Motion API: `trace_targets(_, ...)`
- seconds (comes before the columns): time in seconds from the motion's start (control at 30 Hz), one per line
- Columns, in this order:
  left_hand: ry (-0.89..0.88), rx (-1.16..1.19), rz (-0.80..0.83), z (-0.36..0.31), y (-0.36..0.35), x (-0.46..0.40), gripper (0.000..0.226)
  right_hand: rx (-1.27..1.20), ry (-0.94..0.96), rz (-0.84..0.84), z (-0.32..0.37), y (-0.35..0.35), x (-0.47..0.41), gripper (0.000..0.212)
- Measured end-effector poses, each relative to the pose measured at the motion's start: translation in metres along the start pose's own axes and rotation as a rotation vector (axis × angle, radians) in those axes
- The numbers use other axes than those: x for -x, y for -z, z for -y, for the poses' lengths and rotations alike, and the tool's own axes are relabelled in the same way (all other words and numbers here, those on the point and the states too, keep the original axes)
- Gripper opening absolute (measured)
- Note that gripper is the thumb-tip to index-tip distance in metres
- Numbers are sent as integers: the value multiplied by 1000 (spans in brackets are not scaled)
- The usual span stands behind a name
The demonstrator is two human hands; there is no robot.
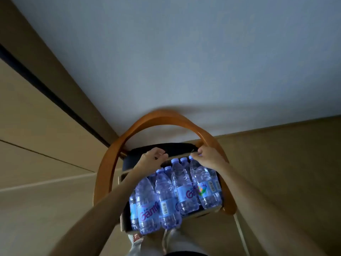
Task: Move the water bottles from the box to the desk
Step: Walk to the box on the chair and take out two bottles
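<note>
An open cardboard box [122, 183] sits on a chair and holds several clear water bottles [164, 196] with blue labels, lying on their sides with caps pointing away from me. My left hand [152, 158] grips the far edge of the box at its left end. My right hand [207, 157] pinches the same far edge at its right end, just above the cap of the rightmost bottle [204, 187]. Neither hand holds a bottle. No desk is in view.
The chair has a curved orange-brown wooden back rail [147, 120] arching around the box and a dark seat [166, 147]. A pale wall fills the upper view. Beige floor lies on both sides. My legs and a shoe [135, 239] show at the bottom.
</note>
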State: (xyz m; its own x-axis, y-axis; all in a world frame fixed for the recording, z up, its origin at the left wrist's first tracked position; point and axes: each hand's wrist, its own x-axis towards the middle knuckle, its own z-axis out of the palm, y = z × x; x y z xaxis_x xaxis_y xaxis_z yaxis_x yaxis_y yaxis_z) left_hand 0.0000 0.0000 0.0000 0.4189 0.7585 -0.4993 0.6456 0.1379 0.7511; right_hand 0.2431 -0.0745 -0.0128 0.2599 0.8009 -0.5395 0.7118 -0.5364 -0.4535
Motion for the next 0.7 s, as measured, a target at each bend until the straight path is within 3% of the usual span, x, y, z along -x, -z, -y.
trace_targets(0.13, 84, -50, 13, -4, -14, -14, 28, 11, 10, 159, 2, -7, -11, 40)
trace_targets(0.3, 115, -206, 77, 0, -34, -36, 19, 109, 54, 190, -1, -12, -23, 35)
trace_targets(0.53, 90, -765, 198, 3, -63, -61, 51, 252, 106, 227, -6, -25, -47, 41)
trace_targets(0.7, 159, -773, 255, 1, -69, -72, 59, 197, 113, 267, -14, -27, -55, 36)
